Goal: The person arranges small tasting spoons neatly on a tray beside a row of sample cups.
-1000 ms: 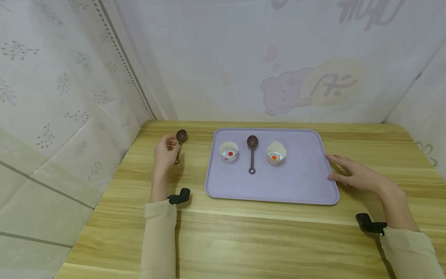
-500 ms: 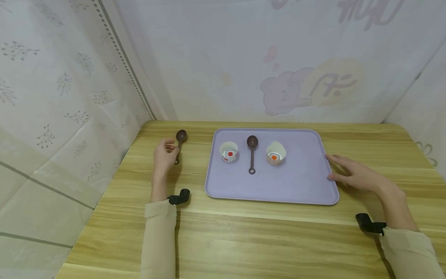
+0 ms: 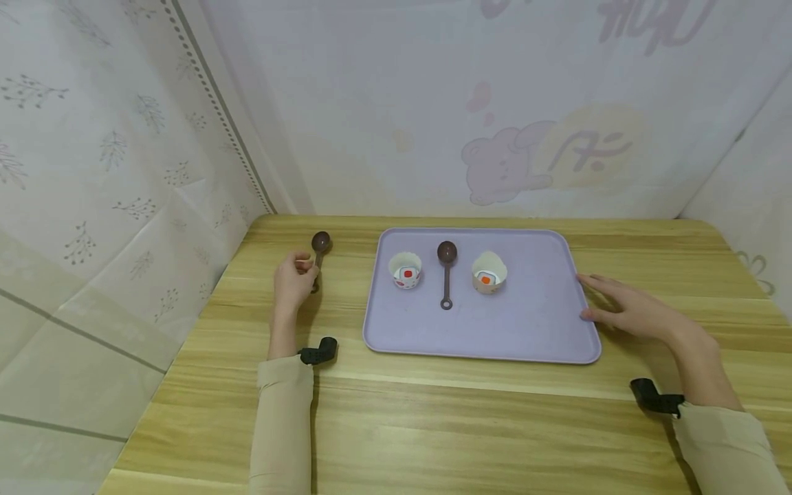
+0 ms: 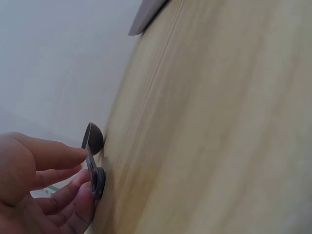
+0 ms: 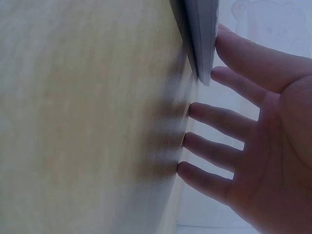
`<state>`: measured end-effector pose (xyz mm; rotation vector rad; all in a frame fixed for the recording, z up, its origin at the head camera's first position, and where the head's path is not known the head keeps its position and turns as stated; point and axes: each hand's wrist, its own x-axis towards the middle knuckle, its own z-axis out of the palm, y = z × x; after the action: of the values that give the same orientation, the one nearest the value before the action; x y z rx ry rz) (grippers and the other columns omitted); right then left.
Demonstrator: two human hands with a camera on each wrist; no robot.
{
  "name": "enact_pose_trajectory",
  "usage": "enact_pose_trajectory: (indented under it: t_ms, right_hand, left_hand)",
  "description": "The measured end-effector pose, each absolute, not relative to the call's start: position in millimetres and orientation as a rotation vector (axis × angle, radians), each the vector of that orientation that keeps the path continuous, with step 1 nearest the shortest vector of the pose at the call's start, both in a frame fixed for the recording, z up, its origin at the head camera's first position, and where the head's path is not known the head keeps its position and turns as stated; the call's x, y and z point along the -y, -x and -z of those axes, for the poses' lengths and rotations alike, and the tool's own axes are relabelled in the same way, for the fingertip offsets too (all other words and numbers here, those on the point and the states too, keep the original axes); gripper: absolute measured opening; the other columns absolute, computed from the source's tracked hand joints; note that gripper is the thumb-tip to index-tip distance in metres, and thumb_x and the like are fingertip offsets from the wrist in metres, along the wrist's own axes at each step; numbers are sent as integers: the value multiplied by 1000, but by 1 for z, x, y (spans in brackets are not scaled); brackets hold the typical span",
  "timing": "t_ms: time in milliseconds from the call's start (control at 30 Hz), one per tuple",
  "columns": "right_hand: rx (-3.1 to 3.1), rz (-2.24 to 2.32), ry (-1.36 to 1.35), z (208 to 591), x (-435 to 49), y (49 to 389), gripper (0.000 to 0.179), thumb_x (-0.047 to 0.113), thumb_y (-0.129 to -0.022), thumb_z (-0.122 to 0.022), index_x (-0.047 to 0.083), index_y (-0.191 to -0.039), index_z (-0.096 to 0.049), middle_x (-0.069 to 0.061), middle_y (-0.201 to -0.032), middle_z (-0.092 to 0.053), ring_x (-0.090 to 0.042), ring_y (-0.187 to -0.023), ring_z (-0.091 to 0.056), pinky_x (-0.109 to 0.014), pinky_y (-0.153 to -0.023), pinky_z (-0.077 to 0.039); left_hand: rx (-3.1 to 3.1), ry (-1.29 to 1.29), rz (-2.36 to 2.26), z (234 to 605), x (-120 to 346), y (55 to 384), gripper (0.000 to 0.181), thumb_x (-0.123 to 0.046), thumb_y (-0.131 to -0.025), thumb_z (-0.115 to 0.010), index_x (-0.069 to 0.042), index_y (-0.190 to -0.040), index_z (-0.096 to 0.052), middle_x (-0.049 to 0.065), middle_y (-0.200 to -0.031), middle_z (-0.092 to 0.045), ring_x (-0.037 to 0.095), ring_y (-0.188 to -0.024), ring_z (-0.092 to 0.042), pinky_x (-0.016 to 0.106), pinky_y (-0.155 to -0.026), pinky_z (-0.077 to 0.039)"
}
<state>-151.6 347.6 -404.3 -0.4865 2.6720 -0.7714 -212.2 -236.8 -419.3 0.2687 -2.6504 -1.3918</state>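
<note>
At the left of the table, in the head view, a dark brown measuring spoon [image 3: 320, 242] lies bowl away from me. My left hand [image 3: 293, 282] pinches its handle; in the left wrist view, fingertips overlap the handle [image 4: 94, 175] near its ring end. A purple tray [image 3: 526, 330] occupies the middle. My right hand [image 3: 637, 311] touches the tray's right rim, thumb and forefinger at the edge; the right wrist view shows its other fingers [image 5: 219, 119] extended, tips down by the tabletop.
On the tray, another brown measuring spoon [image 3: 447, 275] lies between two paper baking cups. The left cup [image 3: 405, 280] holds a small red-and-white piece, the right cup [image 3: 489, 285] an orange-and-white one. Patterned curtains [image 3: 371, 103] border the wooden table [image 3: 433, 426].
My left hand has drawn slightly back along the spoon's handle, toward the ring end. My right hand and the tray stay put.
</note>
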Motion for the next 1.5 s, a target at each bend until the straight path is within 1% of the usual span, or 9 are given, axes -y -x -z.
enact_pose_trajectory:
  t_ms: [233, 467, 567, 667, 900, 1067, 1333, 1500]
  right_hand:
    - [-2675, 772, 491, 405, -348, 152, 78, 36, -99, -66, 1, -157, -28, -40, -156, -18, -62, -140, -18, -77, -106, -20]
    - [-2670, 778, 487, 406, -348, 151, 78, 36, -99, -65, 1, -158, -27, -38, -156, -19, -62, -140, -18, -77, -105, -20]
    - [-2672, 781, 488, 407, -348, 151, 78, 36, -99, -66, 1, -158, -28, -38, -156, -19, -62, -140, -18, -77, -105, -21]
    - [-2673, 783, 495, 407, -348, 151, 77, 35, -99, -66, 1, -157, -28, -39, -156, -19, -62, -139, -19, -77, -105, -21]
    - [-2676, 786, 500, 406, -348, 151, 77, 35, -99, -66, 1, -157, -29, -39, -156, -19, -62, -139, -19, -77, -105, -21]
    - [-2673, 786, 491, 406, -348, 150, 78, 35, -99, -66, 1, -157, -28, -39, -156, -19, -62, -140, -18, -77, -105, -21]
    - [-2672, 789, 489, 406, -348, 150, 78, 35, -99, -66, 1, -157, -28, -39, -156, -19, -62, -140, -18, -77, -105, -20]
    - [-2674, 783, 489, 405, -348, 151, 77, 35, -99, -66, 1, -157, -28, -39, -156, -19, -62, -140, -18, -78, -105, -20]
  left_hand:
    - [2677, -242, 1337, 421, 238, 212, 35, 0, -98, -58, 11, -130, -54, 22, -107, -60, 29, -95, -58, 15, -64, -45]
    - [2727, -187, 1293, 422, 239, 210, 31, 0, -98, -55, 12, -126, -59, 18, -98, -60, 20, -78, -55, 18, -59, -45]
    - [2745, -185, 1288, 421, 238, 210, 30, 0, -98, -54, 11, -126, -59, 16, -96, -59, 18, -76, -53, 19, -58, -44]
    - [2754, -197, 1290, 419, 238, 209, 30, 1, -98, -54, 11, -126, -59, 16, -97, -59, 19, -78, -53, 19, -58, -43]
    - [2772, -214, 1296, 418, 237, 209, 31, 1, -99, -55, 9, -129, -58, 19, -104, -59, 26, -88, -56, 19, -61, -44]
    - [2786, -207, 1299, 416, 237, 208, 31, 2, -100, -54, 8, -130, -58, 21, -107, -60, 29, -91, -56, 23, -64, -46]
    - [2789, -218, 1350, 413, 237, 209, 34, 3, -100, -48, 8, -133, -55, 23, -109, -59, 29, -93, -56, 27, -66, -46]
    - [2779, -251, 1408, 408, 236, 208, 33, 2, -102, -49, 7, -134, -55, 22, -112, -57, 27, -93, -54, 27, -68, -45]
